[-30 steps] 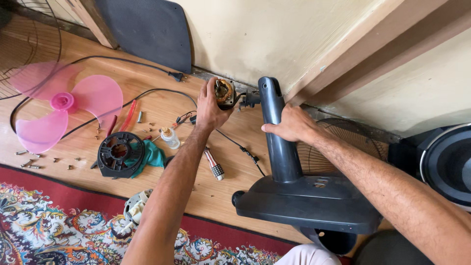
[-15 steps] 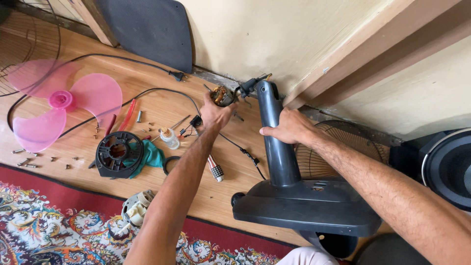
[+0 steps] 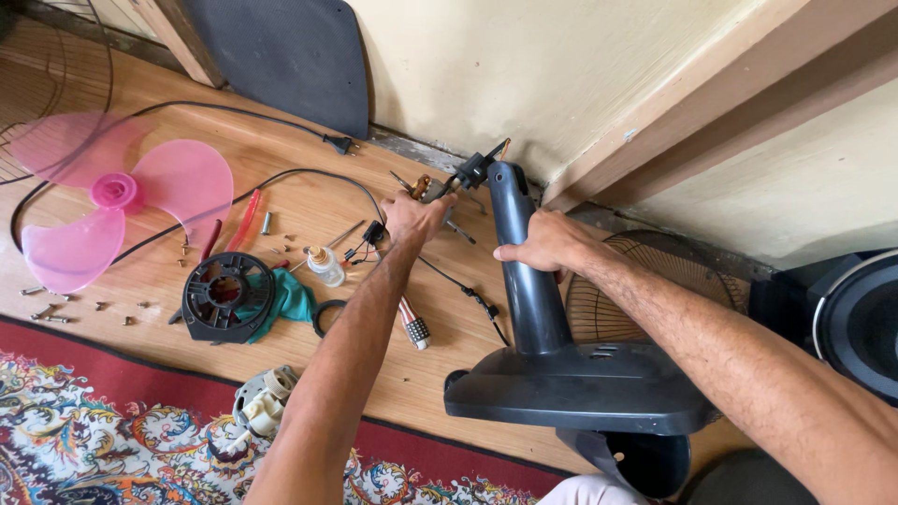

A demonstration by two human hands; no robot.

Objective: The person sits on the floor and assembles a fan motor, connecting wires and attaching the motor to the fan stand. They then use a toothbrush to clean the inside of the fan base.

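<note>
The dark grey fan stand (image 3: 533, 299) is upright on the wood floor, near the wall edge. Right hand (image 3: 547, 245) is wrapped around its neck; left hand (image 3: 412, 217) pinches the small switch part w/ wires (image 3: 440, 187) at the top. Stand looks stiff, base-heavy; wires are thin and prob. fragile.

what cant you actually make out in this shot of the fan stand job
- Small metal part at the left hand: head view, the fingers cover most of it.
- Fan stand base: underside and far rim hidden by the right forearm.
- Pink fan blade: blurred.
- Loose screws: too small to tell type.
- Wire guard: cut off by the left edge.
</note>
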